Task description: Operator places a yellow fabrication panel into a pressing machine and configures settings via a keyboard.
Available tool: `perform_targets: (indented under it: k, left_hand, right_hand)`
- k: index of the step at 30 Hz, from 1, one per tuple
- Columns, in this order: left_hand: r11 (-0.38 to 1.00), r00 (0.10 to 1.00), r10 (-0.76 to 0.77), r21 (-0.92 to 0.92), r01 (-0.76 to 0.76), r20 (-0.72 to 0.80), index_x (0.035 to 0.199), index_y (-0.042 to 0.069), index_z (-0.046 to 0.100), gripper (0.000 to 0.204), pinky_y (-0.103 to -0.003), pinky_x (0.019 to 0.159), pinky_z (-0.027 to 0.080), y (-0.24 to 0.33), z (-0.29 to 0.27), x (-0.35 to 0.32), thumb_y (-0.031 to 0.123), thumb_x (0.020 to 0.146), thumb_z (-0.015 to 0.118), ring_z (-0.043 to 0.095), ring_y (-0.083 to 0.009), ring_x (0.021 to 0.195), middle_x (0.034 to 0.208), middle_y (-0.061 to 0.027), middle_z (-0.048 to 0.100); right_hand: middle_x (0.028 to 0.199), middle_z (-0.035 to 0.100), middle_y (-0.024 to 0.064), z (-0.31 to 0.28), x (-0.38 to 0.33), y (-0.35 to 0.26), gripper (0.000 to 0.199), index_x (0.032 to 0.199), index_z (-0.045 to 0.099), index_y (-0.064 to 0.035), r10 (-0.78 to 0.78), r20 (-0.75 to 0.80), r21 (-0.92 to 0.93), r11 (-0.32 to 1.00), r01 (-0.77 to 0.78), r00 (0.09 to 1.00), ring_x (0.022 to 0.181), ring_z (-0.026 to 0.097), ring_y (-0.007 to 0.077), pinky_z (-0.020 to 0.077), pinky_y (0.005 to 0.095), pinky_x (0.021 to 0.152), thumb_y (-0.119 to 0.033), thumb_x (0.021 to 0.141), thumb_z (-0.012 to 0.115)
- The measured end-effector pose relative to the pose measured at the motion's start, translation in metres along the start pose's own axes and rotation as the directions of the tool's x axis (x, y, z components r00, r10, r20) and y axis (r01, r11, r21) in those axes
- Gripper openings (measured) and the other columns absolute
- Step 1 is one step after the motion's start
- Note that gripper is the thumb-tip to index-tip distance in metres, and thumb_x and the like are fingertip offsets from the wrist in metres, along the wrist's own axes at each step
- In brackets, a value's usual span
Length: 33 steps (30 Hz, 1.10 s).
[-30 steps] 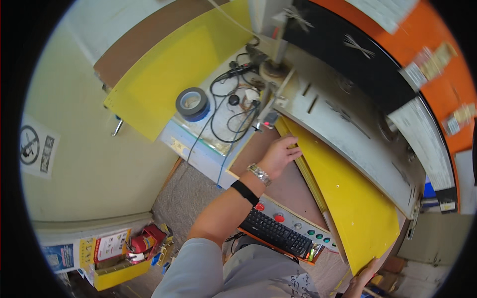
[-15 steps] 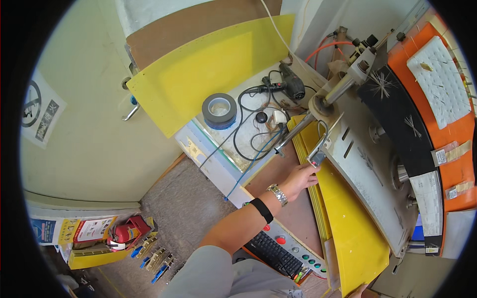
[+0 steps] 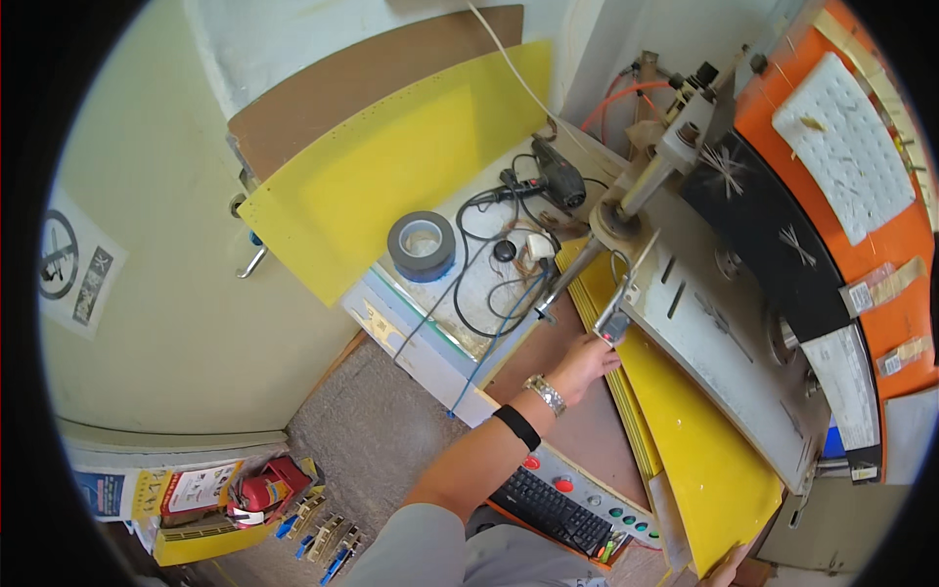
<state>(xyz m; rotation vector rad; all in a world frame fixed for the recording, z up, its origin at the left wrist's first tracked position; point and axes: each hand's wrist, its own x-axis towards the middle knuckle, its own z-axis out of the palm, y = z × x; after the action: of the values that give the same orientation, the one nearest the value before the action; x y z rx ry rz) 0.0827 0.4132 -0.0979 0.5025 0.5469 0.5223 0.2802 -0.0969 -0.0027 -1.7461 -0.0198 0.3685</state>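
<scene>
My left hand [image 3: 584, 368] is closed at the far left edge of a yellow sheet [image 3: 699, 435], just below a small grey sensor block [image 3: 613, 330] with a red spot. Its fingertips are partly hidden at that edge. Down at the lower right, my right hand [image 3: 726, 565] grips the sheet's near corner, mostly cut off by the frame. More yellow sheets [image 3: 618, 391] lie stacked beneath on a brown board [image 3: 548, 352]. Over the sheet's right side hangs a grey metal plate [image 3: 724, 342] of a machine. A metal watch and a black band circle my left wrist.
A roll of dark tape [image 3: 422, 247], a heat gun [image 3: 558, 174] and tangled cables share the side table. Behind leans a big yellow panel [image 3: 391, 157]. A button panel [image 3: 595, 499] and keyboard [image 3: 553, 512] sit below my forearm. A fire extinguisher [image 3: 264, 492] stands lower left.
The view has shifted slightly, so most surroundings sit lower and a little to the left. Both hands remain at the yellow sheet's edges, with little visible movement of the sheet.
</scene>
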Motion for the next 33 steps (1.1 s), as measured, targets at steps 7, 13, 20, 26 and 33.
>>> perform_targets:
  k: [7, 13, 20, 26, 33]
  left_hand:
    - [0.882, 0.999, 0.051, 0.469, -0.045, 0.001, 0.132, -0.006, 0.06, 0.036, -0.033, 0.09, 0.06, 0.02, 0.003, 0.007, 0.017, 0.104, 0.061, 0.075, -0.0216, 0.099, 0.116, -0.0135, 0.071]
    - [0.769, 0.942, 0.31, 0.616, -0.169, -0.128, 0.119, -0.006, 0.068, 0.034, -0.026, 0.066, 0.058, 0.006, -0.04, 0.031, 0.021, 0.099, 0.075, 0.066, -0.0112, 0.076, 0.087, -0.0058, 0.07]
    - [0.703, 0.957, 0.238, 0.71, -0.053, -0.164, 0.089, 0.012, 0.066, 0.025, -0.024, 0.059, 0.054, 0.002, -0.037, 0.045, 0.033, 0.099, 0.076, 0.062, -0.008, 0.069, 0.081, 0.0026, 0.065]
    - [0.721, 0.967, 0.129, 0.69, 0.061, -0.22, 0.093, 0.013, 0.068, 0.021, -0.022, 0.059, 0.054, 0.013, -0.053, 0.05, 0.031, 0.1, 0.075, 0.065, -0.0071, 0.07, 0.082, 0.0027, 0.068]
    - [0.708, 0.955, 0.138, 0.7, 0.091, -0.263, 0.096, 0.014, 0.07, 0.016, -0.02, 0.057, 0.053, 0.015, -0.054, 0.06, 0.028, 0.101, 0.074, 0.065, -0.0065, 0.068, 0.082, 0.0037, 0.069]
  right_hand:
    - [0.162, 0.046, 0.0133, -0.066, 0.039, 0.067, 0.064, 0.157, 0.042, 0.0028, 0.038, -0.057, 0.021, 0.999, -0.037, 0.998, 0.148, 0.043, 0.0248, 0.0301, 0.038, 0.125, -0.044, 0.113, 0.044]
    - [0.133, 0.067, 0.0164, 0.005, 0.024, 0.021, 0.073, 0.134, 0.06, 0.0148, 0.123, -0.373, -0.066, 0.985, -0.159, 0.92, 0.117, 0.065, 0.0226, 0.0519, 0.0346, 0.099, -0.052, 0.105, 0.061]
    - [0.112, 0.075, 0.0194, -0.04, 0.035, 0.044, 0.071, 0.118, 0.07, 0.0132, 0.173, -0.347, -0.212, 0.943, -0.257, 0.922, 0.101, 0.071, 0.0252, 0.055, 0.0358, 0.091, -0.055, 0.105, 0.057]
    - [0.08, 0.075, 0.0196, -0.039, 0.034, 0.017, 0.076, 0.094, 0.077, 0.0083, 0.29, -0.265, -0.584, 0.711, -0.392, 0.92, 0.074, 0.073, 0.0271, 0.0572, 0.0387, 0.073, -0.063, 0.105, 0.051]
    - [0.073, 0.072, 0.0222, -0.042, 0.041, 0.011, 0.077, 0.085, 0.077, 0.0058, 0.263, -0.105, -0.821, 0.521, -0.233, 0.959, 0.066, 0.072, 0.0349, 0.0575, 0.044, 0.071, -0.062, 0.106, 0.047]
